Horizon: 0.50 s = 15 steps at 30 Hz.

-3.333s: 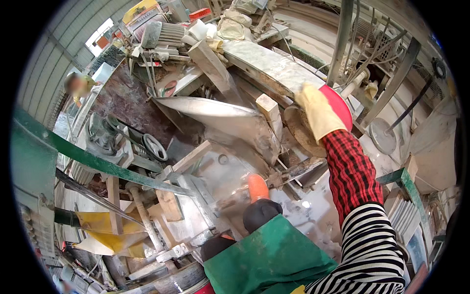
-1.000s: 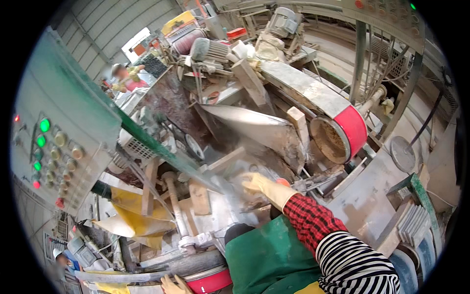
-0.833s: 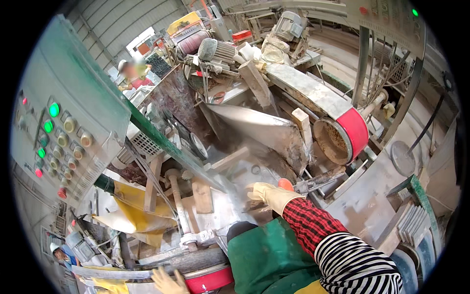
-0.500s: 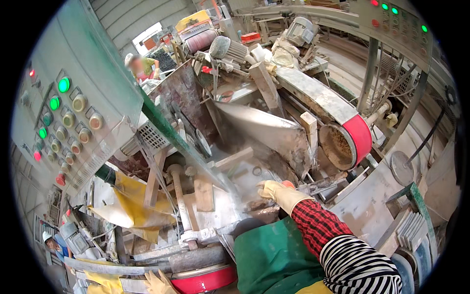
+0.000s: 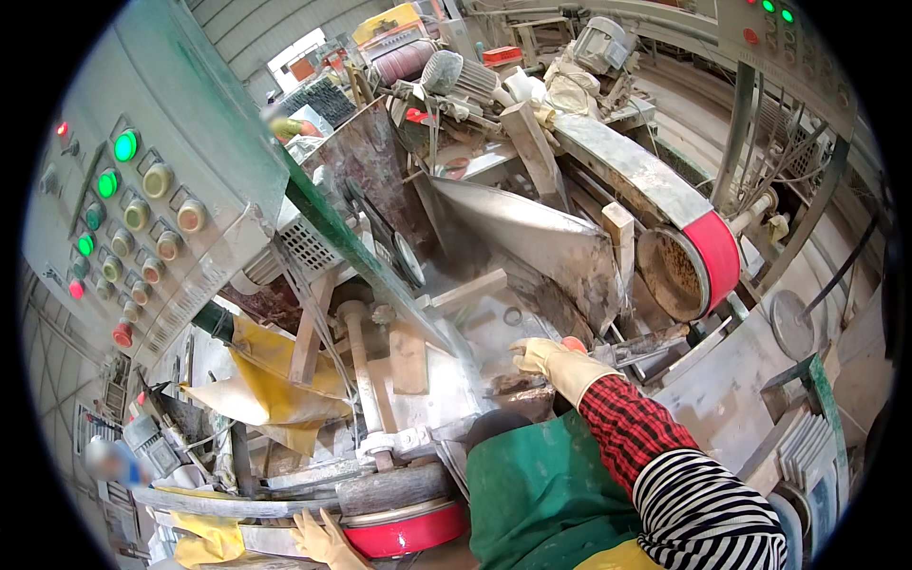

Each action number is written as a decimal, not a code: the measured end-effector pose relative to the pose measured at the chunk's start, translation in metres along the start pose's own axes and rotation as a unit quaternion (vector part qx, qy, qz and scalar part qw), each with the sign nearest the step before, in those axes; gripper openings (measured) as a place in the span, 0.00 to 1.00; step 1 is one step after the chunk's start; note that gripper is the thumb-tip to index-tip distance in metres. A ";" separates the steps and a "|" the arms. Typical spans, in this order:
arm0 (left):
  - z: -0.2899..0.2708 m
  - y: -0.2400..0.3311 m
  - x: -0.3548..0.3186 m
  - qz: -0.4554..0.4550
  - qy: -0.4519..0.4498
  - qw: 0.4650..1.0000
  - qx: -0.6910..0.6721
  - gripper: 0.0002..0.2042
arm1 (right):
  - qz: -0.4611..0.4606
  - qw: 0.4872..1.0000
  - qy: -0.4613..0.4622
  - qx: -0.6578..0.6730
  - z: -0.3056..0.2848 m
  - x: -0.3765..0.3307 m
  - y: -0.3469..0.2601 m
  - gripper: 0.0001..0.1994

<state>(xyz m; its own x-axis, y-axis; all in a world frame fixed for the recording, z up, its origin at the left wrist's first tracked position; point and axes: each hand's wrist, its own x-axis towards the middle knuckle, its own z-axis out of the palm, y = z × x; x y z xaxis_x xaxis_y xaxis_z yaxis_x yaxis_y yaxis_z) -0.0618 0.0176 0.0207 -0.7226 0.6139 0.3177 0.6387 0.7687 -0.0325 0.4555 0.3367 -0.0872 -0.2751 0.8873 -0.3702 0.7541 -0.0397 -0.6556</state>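
Observation:
My left hand [image 5: 323, 541], in a cream rubber glove, has its fingers spread at the edge of a pale belt [image 5: 271, 540], beside a red-rimmed wheel [image 5: 407, 534]. My right hand [image 5: 553, 367], gloved alike, reaches forward past a green apron [image 5: 546, 480]. Its fingers curl downward over the dusty machine bed; what they grip, if anything, is hidden. Just behind that hand shows a small orange-red piece [image 5: 573, 344]. A dusty metal bar [image 5: 646, 346] lies to its right.
A control panel [image 5: 142, 190] with lit buttons leans in at left. Ahead stand a tilted metal guard [image 5: 532, 237], wooden props [image 5: 534, 157] and another red-rimmed wheel [image 5: 712, 264]. Thin slabs [image 5: 807, 442] stand in a green frame at right. Yellow sheeting [image 5: 280, 385] hangs at left; people are farther off.
My left hand has come farther into view and up, onto the belt's edge beside the red wheel. My right hand keeps its place over the bed; the whole view has shifted slightly.

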 end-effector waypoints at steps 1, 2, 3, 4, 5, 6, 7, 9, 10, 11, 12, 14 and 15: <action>0.010 -0.007 -0.001 0.001 0.011 1.000 -0.011 0.25 | 0.003 1.000 0.000 -0.004 0.000 0.000 0.000 0.25; 0.022 -0.018 0.000 -0.007 0.026 0.999 -0.030 0.25 | 0.000 1.000 -0.004 0.000 0.001 0.000 -0.003 0.25; 0.035 -0.028 0.001 -0.013 0.049 0.997 -0.053 0.25 | -0.005 1.000 -0.009 0.004 0.001 0.000 -0.007 0.25; 0.035 -0.027 0.001 -0.013 0.059 0.996 -0.066 0.26 | -0.004 1.000 -0.011 0.009 0.001 -0.002 -0.006 0.25; 0.036 -0.025 -0.001 -0.015 0.062 0.995 -0.077 0.26 | -0.010 1.000 -0.009 0.012 0.001 -0.003 -0.005 0.25; 0.034 -0.025 0.000 -0.016 0.032 0.999 -0.038 0.26 | -0.017 1.000 -0.008 0.016 0.000 -0.005 -0.005 0.25; 0.019 -0.010 0.000 -0.011 0.000 1.000 -0.001 0.26 | -0.018 1.000 -0.005 0.020 -0.002 -0.007 -0.001 0.25; -0.017 0.013 -0.002 -0.010 -0.061 0.995 0.079 0.27 | -0.007 1.000 -0.009 0.019 -0.006 -0.013 -0.006 0.24; -0.017 0.011 -0.001 -0.007 -0.069 0.994 0.086 0.27 | -0.003 1.000 -0.011 0.020 -0.007 -0.014 -0.009 0.24; -0.017 0.010 -0.002 -0.005 -0.059 0.996 0.070 0.26 | 0.004 1.000 -0.008 0.012 -0.006 -0.013 -0.010 0.24; -0.016 0.009 -0.005 -0.002 -0.050 0.997 0.054 0.25 | 0.010 1.000 -0.006 0.003 -0.004 -0.012 -0.011 0.24; -0.025 0.017 -0.008 0.005 -0.050 0.998 0.032 0.25 | 0.019 1.000 -0.007 -0.001 -0.001 -0.010 -0.011 0.25; -0.022 0.016 -0.008 0.008 -0.046 0.998 0.030 0.25 | 0.021 1.000 -0.009 0.001 -0.001 -0.009 -0.010 0.25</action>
<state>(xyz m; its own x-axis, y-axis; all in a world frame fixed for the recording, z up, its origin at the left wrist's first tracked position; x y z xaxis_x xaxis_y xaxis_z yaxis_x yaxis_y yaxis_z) -0.0400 0.0207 0.0382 -0.7354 0.6382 0.2278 0.6356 0.7662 -0.0947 0.4513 0.3300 -0.0766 -0.2549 0.8760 -0.4094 0.7638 -0.0772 -0.6409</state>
